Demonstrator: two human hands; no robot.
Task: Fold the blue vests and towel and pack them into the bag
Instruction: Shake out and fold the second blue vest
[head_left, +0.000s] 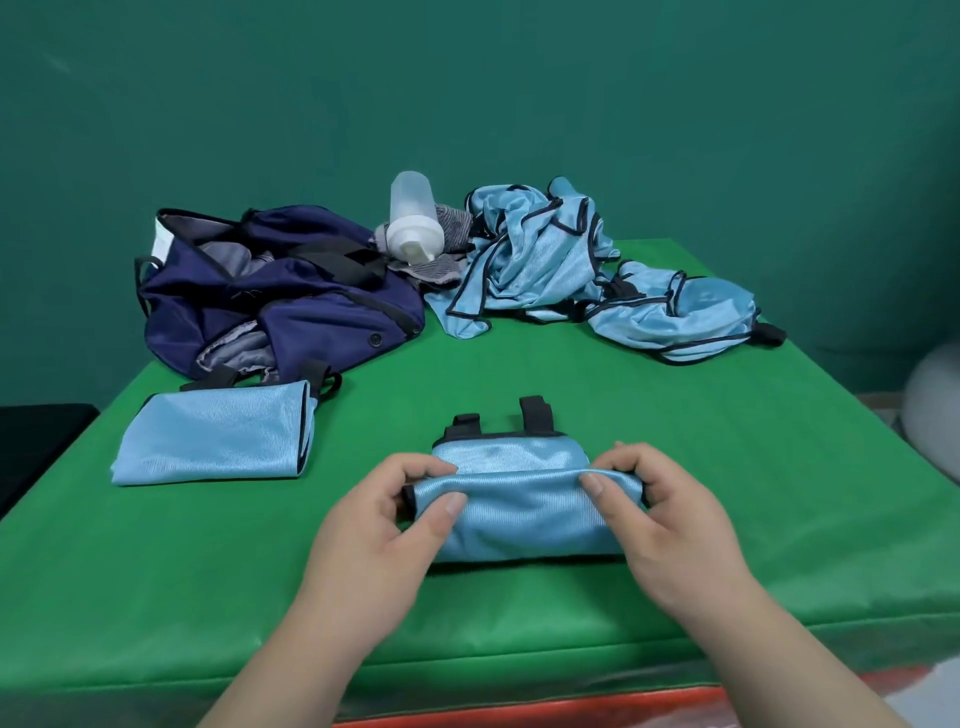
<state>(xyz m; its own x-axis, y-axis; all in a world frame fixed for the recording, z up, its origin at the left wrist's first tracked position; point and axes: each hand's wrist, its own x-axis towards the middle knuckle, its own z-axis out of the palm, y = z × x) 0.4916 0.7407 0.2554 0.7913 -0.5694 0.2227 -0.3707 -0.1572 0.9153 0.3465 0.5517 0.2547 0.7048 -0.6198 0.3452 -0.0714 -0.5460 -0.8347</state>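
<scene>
A light blue vest (524, 512) with black trim lies partly folded on the green table at centre front. My left hand (387, 525) pinches its folded edge at the left end, and my right hand (660, 512) pinches the same edge at the right end. A second blue vest (218, 439) lies folded flat at the left. Several crumpled blue vests (571, 265) are heaped at the back right. The open navy bag (275, 296) slumps at the back left. A grey striped towel (441, 254) lies bunched between the bag and the heap.
A translucent white bottle (413, 221) leans on the towel at the back. The green table (571, 395) ends in a front edge near my forearms. A dark object stands off the left side and a pale rounded one at the far right.
</scene>
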